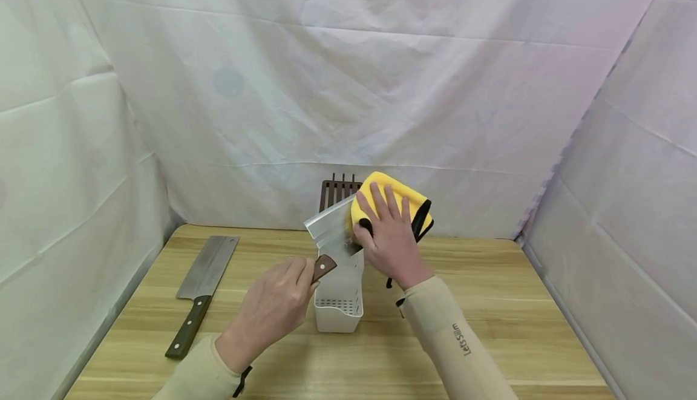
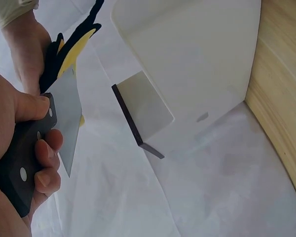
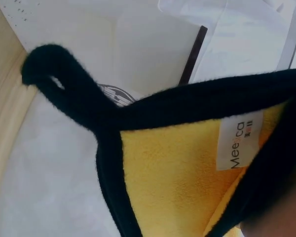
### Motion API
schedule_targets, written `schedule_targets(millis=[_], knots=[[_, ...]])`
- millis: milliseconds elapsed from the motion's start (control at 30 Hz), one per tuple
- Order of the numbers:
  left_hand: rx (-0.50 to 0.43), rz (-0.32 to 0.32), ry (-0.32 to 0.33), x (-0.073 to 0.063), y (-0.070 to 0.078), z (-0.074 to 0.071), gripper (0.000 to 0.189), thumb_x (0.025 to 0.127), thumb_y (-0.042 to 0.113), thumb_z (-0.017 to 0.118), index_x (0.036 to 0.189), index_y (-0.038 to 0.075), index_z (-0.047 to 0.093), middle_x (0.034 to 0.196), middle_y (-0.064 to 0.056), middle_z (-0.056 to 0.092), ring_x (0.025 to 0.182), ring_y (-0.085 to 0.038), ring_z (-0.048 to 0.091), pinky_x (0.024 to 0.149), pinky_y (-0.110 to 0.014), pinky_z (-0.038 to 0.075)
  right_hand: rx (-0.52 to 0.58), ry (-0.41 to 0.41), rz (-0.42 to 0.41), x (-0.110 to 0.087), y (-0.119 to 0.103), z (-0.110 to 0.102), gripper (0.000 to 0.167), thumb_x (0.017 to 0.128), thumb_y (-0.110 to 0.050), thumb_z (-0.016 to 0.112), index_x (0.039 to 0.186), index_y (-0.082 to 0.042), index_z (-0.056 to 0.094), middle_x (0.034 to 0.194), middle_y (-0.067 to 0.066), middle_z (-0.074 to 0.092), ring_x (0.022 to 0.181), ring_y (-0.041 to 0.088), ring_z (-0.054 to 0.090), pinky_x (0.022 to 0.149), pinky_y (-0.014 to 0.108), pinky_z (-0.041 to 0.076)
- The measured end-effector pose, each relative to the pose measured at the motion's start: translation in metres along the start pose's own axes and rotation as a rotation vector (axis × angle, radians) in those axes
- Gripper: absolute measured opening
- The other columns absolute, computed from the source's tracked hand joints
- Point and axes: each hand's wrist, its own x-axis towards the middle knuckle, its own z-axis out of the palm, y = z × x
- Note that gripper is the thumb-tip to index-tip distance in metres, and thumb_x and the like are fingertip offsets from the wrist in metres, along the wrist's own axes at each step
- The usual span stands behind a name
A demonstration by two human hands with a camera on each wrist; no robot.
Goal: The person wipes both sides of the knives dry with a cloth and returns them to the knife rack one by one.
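My left hand [image 1: 274, 303] grips the riveted handle [image 2: 22, 173] of a cleaver, whose broad metal blade [image 1: 331, 224] slants up and to the right. Across the far part of that blade lies a folded yellow cloth [image 1: 404, 189] with black edging. My right hand [image 1: 392, 245] presses the cloth against the blade, its fingers straight and spread. The cloth hides the blade's far end. Close up in the right wrist view, the cloth shows a white label [image 3: 239, 140] and a black corner loop [image 3: 59, 79].
Beneath the cleaver stands a white knife holder [image 1: 337, 321] with a perforated tray and a dark slotted top [image 1: 328, 193]. A second cleaver [image 1: 209, 267] lies at the left of the wooden table [image 1: 490, 315]. White curtains [image 1: 245, 85] enclose the back and sides.
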Motion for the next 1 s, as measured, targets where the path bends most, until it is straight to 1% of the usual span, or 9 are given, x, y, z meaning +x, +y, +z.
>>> schedule_targets(millis=[100, 200, 400, 567, 667, 833, 900, 1000], knots=[[0.003, 0.0, -0.005, 0.0, 0.0, -0.001, 0.032, 0.076, 0.008, 0.084, 0.095, -0.009, 0.063, 0.075, -0.007, 0.052, 0.06, -0.018, 0.051, 0.05, -0.029, 0.046, 0.004, -0.026, 0.001, -0.001, -0.002, 0.001, 0.058, 0.111, -0.037, 0.039, 0.164, -0.017, 0.028, 0.173, 0.011, 0.011, 0.16, 0.034, 0.0, 0.124, 0.065, 0.0], [0.007, 0.005, -0.007, 0.0, 0.0, -0.001, 0.032, 0.074, 0.007, 0.085, 0.093, -0.008, 0.063, 0.074, -0.006, 0.051, 0.059, -0.017, 0.05, 0.049, -0.028, 0.044, 0.001, -0.033, -0.016, -0.004, -0.005, 0.003, 0.059, 0.111, -0.038, 0.039, 0.164, -0.018, 0.027, 0.173, 0.01, 0.01, 0.16, 0.034, 0.0, 0.124, 0.065, 0.0], [0.011, 0.011, -0.018, 0.0, -0.001, -0.001, 0.03, 0.077, 0.007, 0.083, 0.093, -0.008, 0.063, 0.074, -0.006, 0.051, 0.059, -0.016, 0.049, 0.049, -0.027, 0.044, 0.011, 0.001, -0.083, -0.01, -0.016, 0.008, 0.059, 0.109, -0.037, 0.045, 0.163, -0.018, 0.031, 0.172, 0.01, 0.016, 0.159, 0.035, 0.005, 0.123, 0.067, 0.003], [0.013, 0.006, -0.034, 0.001, -0.002, -0.001, 0.031, 0.077, 0.008, 0.085, 0.092, -0.008, 0.063, 0.073, -0.006, 0.052, 0.058, -0.015, 0.048, 0.049, -0.026, 0.043, 0.018, 0.023, -0.145, -0.014, -0.027, 0.013, 0.059, 0.108, -0.036, 0.047, 0.162, -0.017, 0.033, 0.171, 0.011, 0.022, 0.159, 0.036, 0.011, 0.123, 0.067, 0.007], [0.009, 0.006, -0.04, 0.001, -0.003, -0.001, 0.029, 0.077, 0.007, 0.085, 0.089, -0.006, 0.062, 0.072, -0.005, 0.05, 0.057, -0.013, 0.045, 0.048, -0.023, 0.039, 0.013, 0.021, -0.185, -0.015, -0.033, 0.016, 0.058, 0.11, -0.039, 0.043, 0.163, -0.017, 0.033, 0.171, 0.01, 0.021, 0.159, 0.036, 0.011, 0.123, 0.066, 0.008], [0.005, 0.013, -0.033, 0.002, -0.004, -0.002, 0.027, 0.078, 0.006, 0.084, 0.084, -0.002, 0.059, 0.07, -0.003, 0.044, 0.056, -0.011, 0.037, 0.048, -0.02, 0.03, 0.015, 0.011, -0.236, -0.018, -0.041, 0.017, 0.057, 0.11, -0.039, 0.042, 0.162, -0.017, 0.035, 0.171, 0.008, 0.02, 0.159, 0.035, 0.011, 0.124, 0.065, 0.008], [0.006, 0.016, -0.03, 0.002, -0.004, -0.002, 0.027, 0.079, 0.006, 0.084, 0.084, -0.002, 0.059, 0.07, -0.002, 0.043, 0.056, -0.011, 0.036, 0.048, -0.02, 0.029, 0.009, 0.012, -0.255, -0.018, -0.044, 0.016, 0.056, 0.11, -0.04, 0.04, 0.161, -0.018, 0.037, 0.171, 0.007, 0.022, 0.159, 0.034, 0.012, 0.124, 0.065, 0.01], [0.006, 0.02, -0.03, 0.002, -0.005, -0.003, 0.024, 0.081, 0.007, 0.082, 0.086, -0.003, 0.061, 0.07, -0.002, 0.044, 0.057, -0.011, 0.036, 0.049, -0.019, 0.029, -0.01, 0.013, -0.282, -0.016, -0.046, 0.014, 0.055, 0.112, -0.044, 0.034, 0.16, -0.019, 0.039, 0.171, 0.006, 0.023, 0.158, 0.034, 0.015, 0.123, 0.065, 0.012]])
